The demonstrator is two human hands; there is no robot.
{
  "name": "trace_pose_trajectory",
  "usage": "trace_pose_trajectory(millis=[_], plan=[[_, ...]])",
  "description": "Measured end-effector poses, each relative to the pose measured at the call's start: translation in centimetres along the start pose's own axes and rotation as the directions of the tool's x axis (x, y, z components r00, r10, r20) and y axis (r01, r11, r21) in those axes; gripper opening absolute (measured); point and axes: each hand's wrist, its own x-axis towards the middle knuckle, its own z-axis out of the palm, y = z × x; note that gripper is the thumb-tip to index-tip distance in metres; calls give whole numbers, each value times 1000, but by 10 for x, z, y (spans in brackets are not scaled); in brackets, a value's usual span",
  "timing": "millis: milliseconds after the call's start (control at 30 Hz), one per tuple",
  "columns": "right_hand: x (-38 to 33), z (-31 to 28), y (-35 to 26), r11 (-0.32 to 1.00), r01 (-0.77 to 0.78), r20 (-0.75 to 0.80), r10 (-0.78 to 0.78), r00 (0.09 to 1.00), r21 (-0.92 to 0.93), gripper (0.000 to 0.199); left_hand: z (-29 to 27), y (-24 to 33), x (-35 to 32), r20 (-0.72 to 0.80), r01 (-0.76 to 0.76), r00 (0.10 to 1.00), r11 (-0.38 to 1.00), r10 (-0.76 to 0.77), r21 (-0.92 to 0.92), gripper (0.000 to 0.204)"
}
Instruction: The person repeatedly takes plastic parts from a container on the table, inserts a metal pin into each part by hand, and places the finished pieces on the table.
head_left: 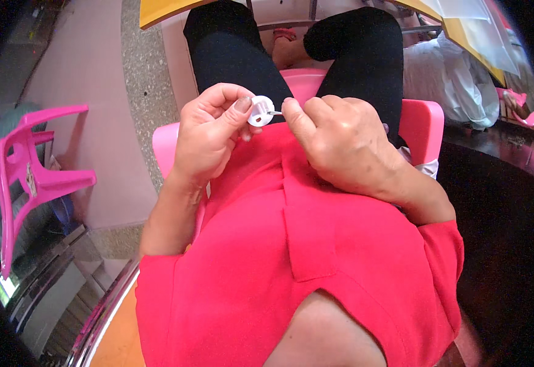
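Observation:
My left hand [213,129] pinches a small round white plastic piece [258,105] between thumb and fingers, above my lap. The piece looks like a cap or a hollow disc, with a small reddish-brown spot near its lower rim. Beside it, my right hand [348,139] is closed with the thumb pressed against the curled fingers. A thin metal tip [274,112] sticks out from under that thumb and reaches the white piece's right edge. The rest of this metal tool is hidden inside my right hand, so its kind cannot be told.
I sit on a pink plastic chair [423,129]. A yellow table edge [163,11] lies beyond my knees. Another pink chair [40,177] stands at the left, near a pale wall. A whitish plastic bag [453,79] rests at the far right.

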Motion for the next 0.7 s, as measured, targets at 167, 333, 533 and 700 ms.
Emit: trace_pose_trajectory(millis=[167, 333, 533, 700], plan=[[5, 3, -3, 997, 39, 38, -37, 999, -64, 29, 2, -2, 0, -26, -39, 999, 997, 40, 68, 13], [8, 5, -4, 991, 71, 86, -61, 994, -116, 29, 4, -2, 1, -36, -41, 998, 984, 48, 171, 13], [9, 7, -4, 976, 138, 60, -129, 990, -166, 27, 3, -2, 1, -42, -11, 999, 974, 21, 226, 13], [15, 1, -4, 956, 232, 129, -211, 969, -178, 17, 9, -3, -2, -85, -14, 995, 935, 47, 354, 11]])
